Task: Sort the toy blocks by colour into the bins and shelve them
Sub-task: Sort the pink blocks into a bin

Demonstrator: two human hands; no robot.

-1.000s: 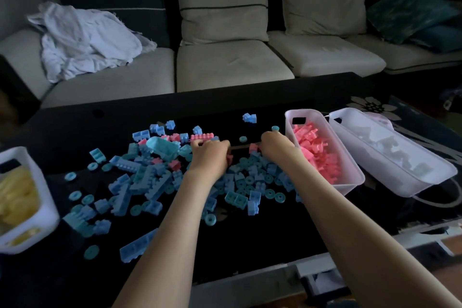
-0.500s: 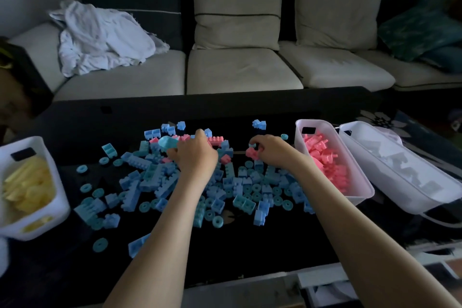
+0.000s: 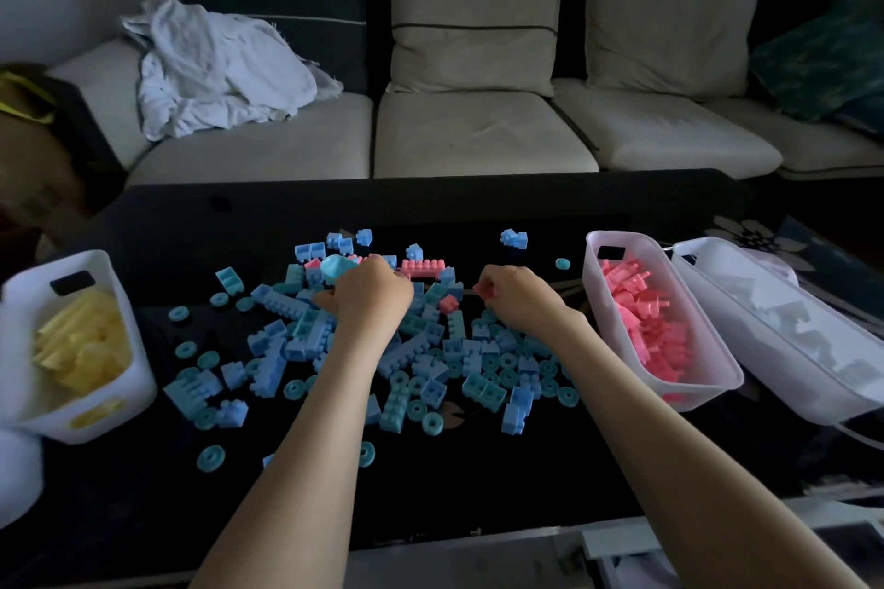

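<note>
A black table [image 3: 478, 493] carries the pile [image 3: 483, 390] of studded blue and teal blocks and rings, with a few pink ones among them. The yellow bin [image 3: 138, 349] stands left of the pile, the pink bin [image 3: 622, 237] and white bin [image 3: 789, 378] right of it. At the pile's far edge the left hand [image 3: 368, 297] is curled, knuckles up, and whether it grips anything cannot be told. The right hand [image 3: 519, 297] pinches a pink block [image 3: 480, 290].
</note>
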